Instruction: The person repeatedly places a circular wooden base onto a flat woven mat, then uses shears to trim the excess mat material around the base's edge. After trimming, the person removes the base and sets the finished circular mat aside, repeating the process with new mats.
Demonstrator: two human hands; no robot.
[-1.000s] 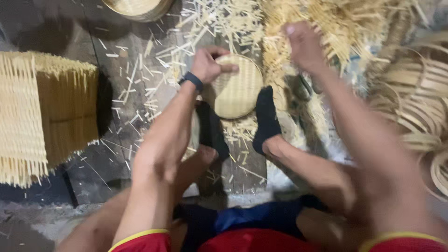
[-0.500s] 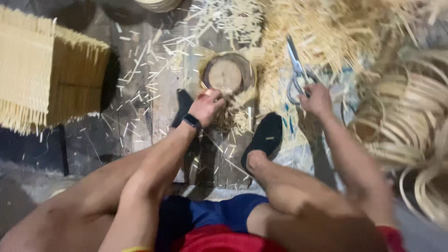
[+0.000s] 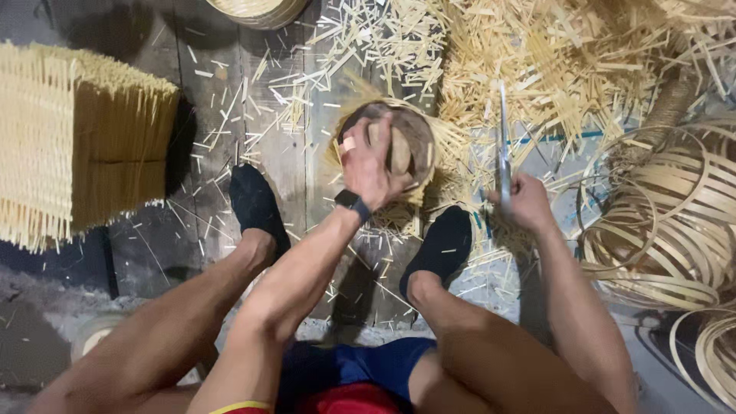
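Nearest you: both knees bent, feet in dark socks, left foot (image 3: 257,205) at about 8 o'clock of the work, right foot (image 3: 442,247) at about 5 o'clock, both on the plank floor (image 3: 192,107).

Between the feet, just beyond them: your left hand (image 3: 370,165) is cupped over the front of a small round woven basket (image 3: 410,142), fingers spread across its mouth and wrapped onto the rim. The basket is tipped so its dark inside faces you. Loose strip ends stick out around its rim. Whether it rests on the floor or is lifted, you cannot tell.

At 3 o'clock of the basket: your right hand (image 3: 525,201) is closed round the handles of a pair of scissors (image 3: 504,149), blades pointing away toward 12 o'clock, well clear of the basket.

Handling, judged: the basket looks light and thin-walled, springy rather than stiff, and easily crushed. The rim band is the firmest place to hold. The free strip ends look splintery, so keep your fingers on the woven wall.

Further out: cut slivers (image 3: 537,69) at 12 to 2 o'clock, coiled flat strips (image 3: 675,222) at 3 o'clock, a stack of woven mats (image 3: 77,146) at 9 o'clock, another basket's edge (image 3: 257,11) at 11 o'clock.
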